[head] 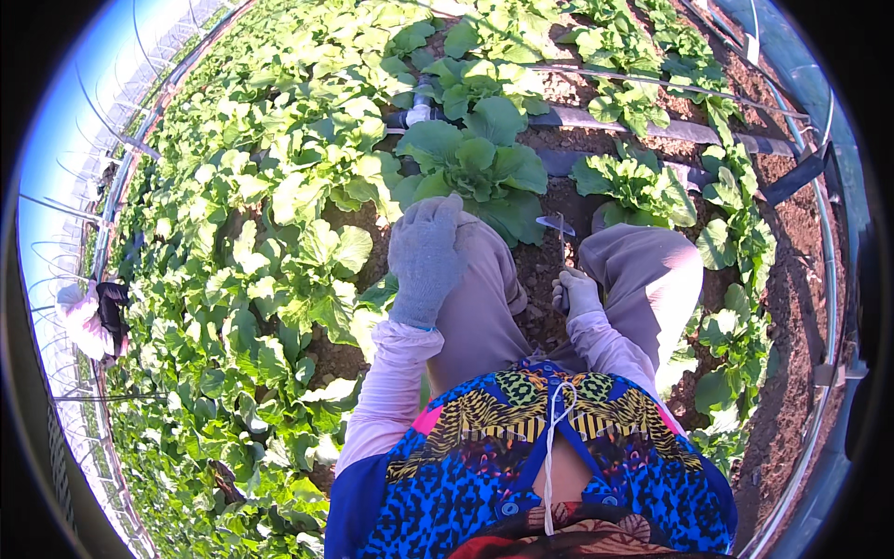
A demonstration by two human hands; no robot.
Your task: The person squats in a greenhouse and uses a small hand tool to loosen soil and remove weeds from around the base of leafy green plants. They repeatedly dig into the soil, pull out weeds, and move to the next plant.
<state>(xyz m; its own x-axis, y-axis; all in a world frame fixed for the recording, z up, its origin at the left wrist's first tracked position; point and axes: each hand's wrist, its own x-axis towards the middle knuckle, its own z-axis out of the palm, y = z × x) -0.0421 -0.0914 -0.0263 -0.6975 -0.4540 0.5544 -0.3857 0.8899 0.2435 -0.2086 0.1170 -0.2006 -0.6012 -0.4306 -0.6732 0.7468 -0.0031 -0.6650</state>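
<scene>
My left hand [427, 262], in a grey knitted glove, lies against my bent left knee. Its fingers curl away from view, so I cannot see whether they are apart. Between my knees, my right hand [578, 292], also gloved, grips the dark handle of a small hand hoe [561, 234]. The hoe's thin metal neck points away from me, its narrow blade above the brown soil [541, 269]. Just beyond my left hand grows a large leafy green plant [478, 164] with broad leaves. A smaller leafy plant [635, 183] stands past my right knee.
Dense leafy greens [279, 202] fill the left side. A dark pipe with a white fitting [419, 114] and flat hoses [614, 120] cross ahead. Metal rails and plastic sheeting [803, 70] run along the right. Another person [91, 318] is at the far left.
</scene>
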